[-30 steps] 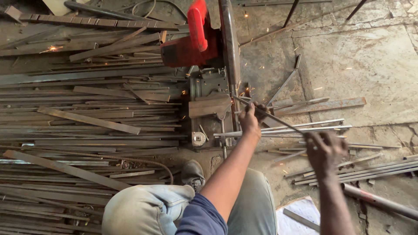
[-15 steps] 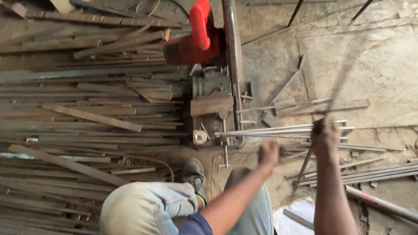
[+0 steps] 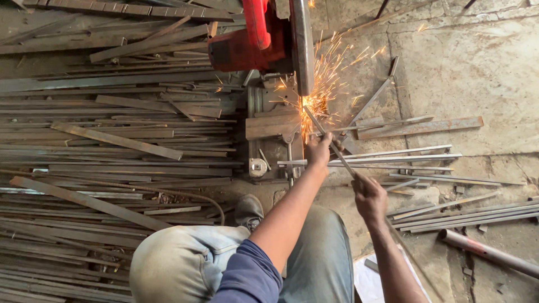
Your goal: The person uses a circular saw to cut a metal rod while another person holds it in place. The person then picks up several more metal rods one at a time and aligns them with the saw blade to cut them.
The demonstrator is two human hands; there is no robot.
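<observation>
Here both hands (image 3: 342,174) grip a thin, seemingly flat metal rod (image 3: 337,148), sparking.

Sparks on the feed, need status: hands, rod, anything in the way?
Left hand and right hand both gripping thin metal rod. Rod tip at red chop saw blade, sparks flying. Loose rods lie beside hands on floor.

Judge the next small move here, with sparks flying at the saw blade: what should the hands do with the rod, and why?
Probably keep the thin metal rod steady. Its tip meets the cutting disc where sparks spray, so the cut looks unfinished. The left hand grips it near the blade and the right hand farther back; shifting it might jam it.
</observation>
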